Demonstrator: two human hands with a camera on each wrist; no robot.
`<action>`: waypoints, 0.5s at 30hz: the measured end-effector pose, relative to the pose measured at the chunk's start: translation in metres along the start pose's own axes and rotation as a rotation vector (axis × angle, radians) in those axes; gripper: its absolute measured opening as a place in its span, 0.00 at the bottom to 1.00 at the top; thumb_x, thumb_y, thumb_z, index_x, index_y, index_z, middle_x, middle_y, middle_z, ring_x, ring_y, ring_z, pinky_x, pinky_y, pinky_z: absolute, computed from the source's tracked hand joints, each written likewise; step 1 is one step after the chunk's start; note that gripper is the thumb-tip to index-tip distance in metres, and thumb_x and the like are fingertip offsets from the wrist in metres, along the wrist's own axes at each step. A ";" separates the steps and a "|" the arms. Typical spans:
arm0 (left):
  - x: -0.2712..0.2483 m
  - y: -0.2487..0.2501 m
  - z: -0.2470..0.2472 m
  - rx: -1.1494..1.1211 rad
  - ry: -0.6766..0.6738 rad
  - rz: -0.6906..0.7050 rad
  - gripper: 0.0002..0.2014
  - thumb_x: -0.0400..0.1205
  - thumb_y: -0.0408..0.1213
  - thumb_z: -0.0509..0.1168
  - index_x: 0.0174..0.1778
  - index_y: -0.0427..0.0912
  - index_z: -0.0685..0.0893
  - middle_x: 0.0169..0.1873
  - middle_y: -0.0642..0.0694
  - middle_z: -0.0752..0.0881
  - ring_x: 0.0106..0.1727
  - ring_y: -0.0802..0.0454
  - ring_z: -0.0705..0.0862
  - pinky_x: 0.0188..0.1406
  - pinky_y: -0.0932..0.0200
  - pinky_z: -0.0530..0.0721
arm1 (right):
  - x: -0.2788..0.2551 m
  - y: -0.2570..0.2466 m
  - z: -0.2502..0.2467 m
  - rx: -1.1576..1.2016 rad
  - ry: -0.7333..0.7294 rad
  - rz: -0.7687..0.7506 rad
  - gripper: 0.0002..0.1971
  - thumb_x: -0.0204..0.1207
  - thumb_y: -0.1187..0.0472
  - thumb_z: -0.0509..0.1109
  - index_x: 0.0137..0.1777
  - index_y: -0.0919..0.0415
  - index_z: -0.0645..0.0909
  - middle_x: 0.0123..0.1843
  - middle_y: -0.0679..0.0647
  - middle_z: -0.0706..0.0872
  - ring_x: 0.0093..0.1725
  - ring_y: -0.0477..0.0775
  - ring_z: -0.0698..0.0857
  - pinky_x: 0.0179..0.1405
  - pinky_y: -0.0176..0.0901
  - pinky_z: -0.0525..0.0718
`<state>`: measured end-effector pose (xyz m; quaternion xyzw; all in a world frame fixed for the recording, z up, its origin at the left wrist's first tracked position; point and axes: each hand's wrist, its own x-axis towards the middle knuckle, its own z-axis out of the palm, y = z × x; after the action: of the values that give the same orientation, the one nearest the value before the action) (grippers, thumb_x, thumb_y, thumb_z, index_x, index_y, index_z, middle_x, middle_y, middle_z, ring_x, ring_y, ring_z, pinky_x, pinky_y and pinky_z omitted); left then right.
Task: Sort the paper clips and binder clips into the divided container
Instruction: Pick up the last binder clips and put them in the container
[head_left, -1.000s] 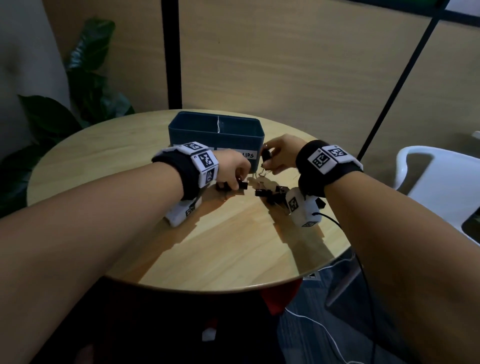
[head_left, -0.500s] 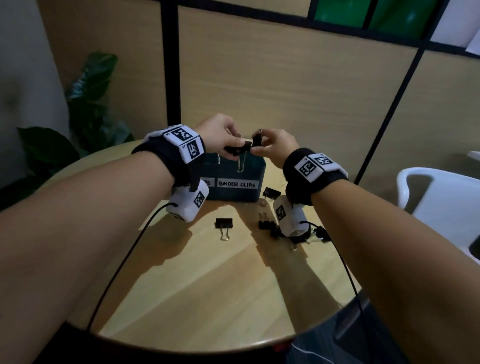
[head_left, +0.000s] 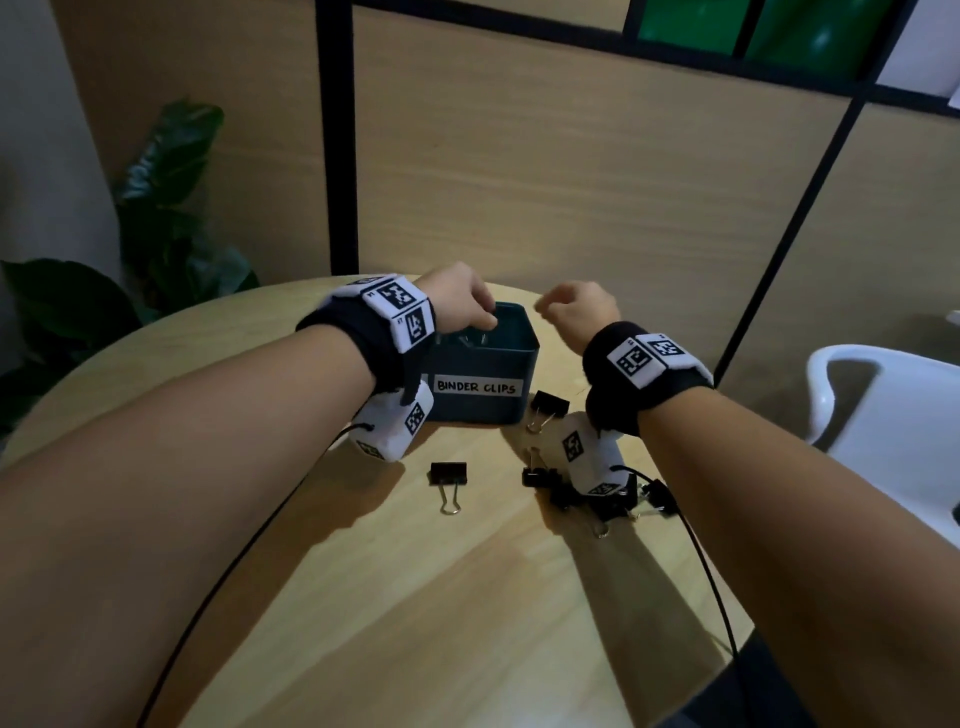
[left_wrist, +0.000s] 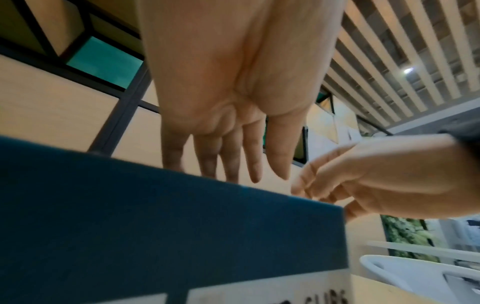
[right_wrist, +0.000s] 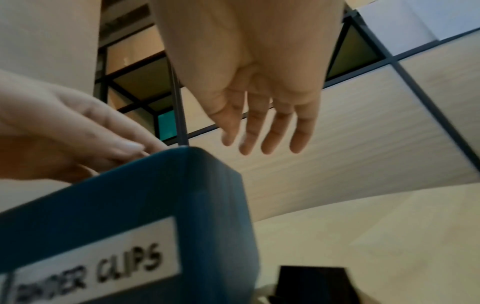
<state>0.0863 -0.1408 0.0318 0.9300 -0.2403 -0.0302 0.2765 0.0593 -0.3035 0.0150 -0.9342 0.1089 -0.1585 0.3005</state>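
A dark teal container (head_left: 483, 371) labelled "BINDER CLIPS" stands at the back of the round wooden table (head_left: 467, 597). My left hand (head_left: 485, 319) hangs over its right-hand compartment with straight fingers (left_wrist: 253, 164) and holds nothing. My right hand (head_left: 545, 306) hovers just right of the container's (right_wrist: 155, 205) rim, fingers (right_wrist: 272, 131) spread and empty. Metal handles glint inside the compartment. On the table lie a black binder clip (head_left: 448, 475) in front of the box, another binder clip (head_left: 549, 404) at its right corner, and a cluster of clips (head_left: 550, 486) partly hidden under my right wrist camera.
A white plastic chair (head_left: 883, 405) stands to the right of the table. A leafy plant (head_left: 166, 208) is at the back left. Wooden wall panels with black frames rise close behind the table. Black cables (head_left: 711, 582) trail from both wrist cameras across the tabletop.
Half a second ago each hand held a binder clip above the container. Now both hands are empty, the left lowered over the compartment and the right drawn off to the right.
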 end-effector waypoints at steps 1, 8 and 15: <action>-0.007 0.005 0.001 0.038 0.003 0.037 0.21 0.80 0.39 0.68 0.70 0.41 0.80 0.65 0.43 0.84 0.63 0.46 0.83 0.61 0.56 0.80 | 0.001 0.006 -0.003 -0.080 -0.009 0.055 0.14 0.80 0.63 0.61 0.59 0.62 0.86 0.61 0.60 0.87 0.62 0.60 0.84 0.63 0.47 0.81; -0.068 0.009 0.031 0.415 -0.474 0.015 0.22 0.76 0.46 0.71 0.66 0.45 0.79 0.59 0.47 0.81 0.49 0.54 0.80 0.39 0.61 0.84 | -0.029 0.011 0.011 -0.640 -0.736 0.044 0.26 0.83 0.59 0.61 0.80 0.60 0.64 0.73 0.57 0.77 0.65 0.54 0.78 0.65 0.44 0.73; -0.080 0.004 0.054 0.573 -0.513 -0.041 0.26 0.75 0.49 0.72 0.67 0.40 0.81 0.61 0.43 0.84 0.49 0.51 0.77 0.33 0.65 0.75 | -0.042 0.011 0.024 -0.695 -0.701 -0.049 0.16 0.68 0.59 0.76 0.56 0.58 0.85 0.50 0.55 0.89 0.45 0.56 0.86 0.38 0.38 0.84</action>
<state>0.0038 -0.1341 -0.0175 0.9364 -0.2816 -0.1993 -0.0644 0.0281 -0.2869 -0.0198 -0.9786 0.0256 0.2038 -0.0140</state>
